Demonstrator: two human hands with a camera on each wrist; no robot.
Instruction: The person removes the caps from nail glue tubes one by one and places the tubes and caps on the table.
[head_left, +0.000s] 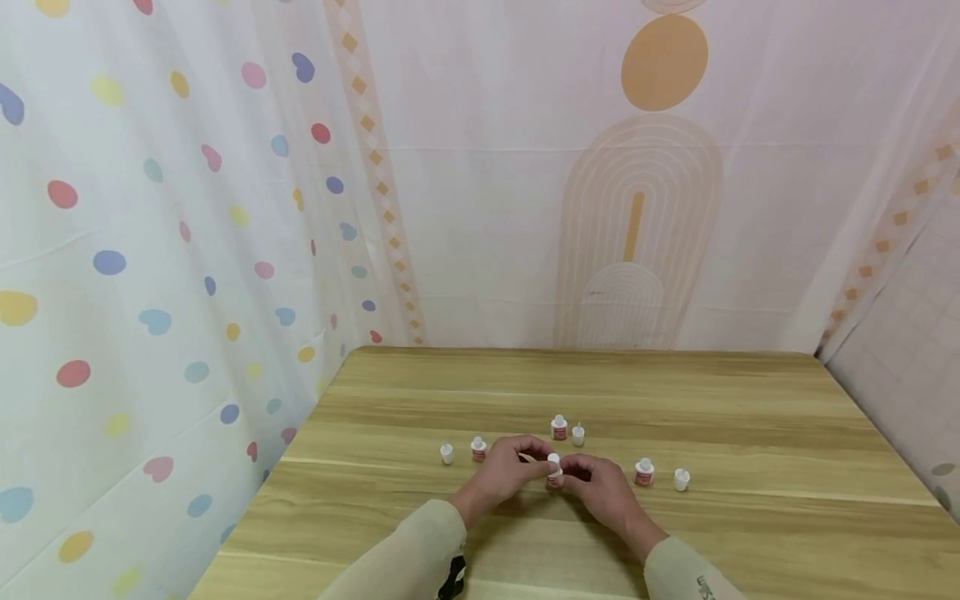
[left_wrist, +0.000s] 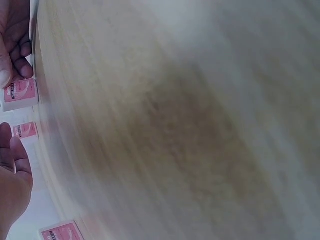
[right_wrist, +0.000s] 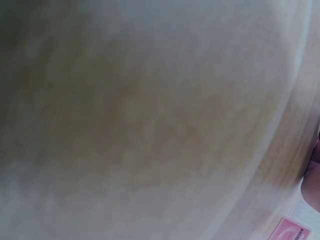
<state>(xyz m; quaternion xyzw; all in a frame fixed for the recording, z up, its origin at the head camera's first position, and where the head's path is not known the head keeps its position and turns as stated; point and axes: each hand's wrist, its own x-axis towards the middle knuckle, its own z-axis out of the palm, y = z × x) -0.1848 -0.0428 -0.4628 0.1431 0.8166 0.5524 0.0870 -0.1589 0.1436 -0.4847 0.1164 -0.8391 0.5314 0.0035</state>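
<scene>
A small white bottle with a pink-red label (head_left: 554, 481) stands on the wooden table between my two hands. My left hand (head_left: 504, 471) pinches its white cap (head_left: 553, 459) with thumb and finger. From the other side my right hand (head_left: 602, 492) grips the body of the bottle. The left wrist view shows the right thumb against the label of this bottle (left_wrist: 21, 92), while the left fingers (left_wrist: 19, 155) curl nearby. Only part of a hand (right_wrist: 312, 185) shows in the right wrist view, at its edge.
Similar bottles stand behind (head_left: 558, 428), to the left (head_left: 478, 450) and to the right (head_left: 644, 472). Beside each is a loose white cap with its stem up: left (head_left: 447, 453), back (head_left: 578, 436), right (head_left: 681, 479). Patterned curtains (head_left: 480, 208) hang behind the table (head_left: 750, 400).
</scene>
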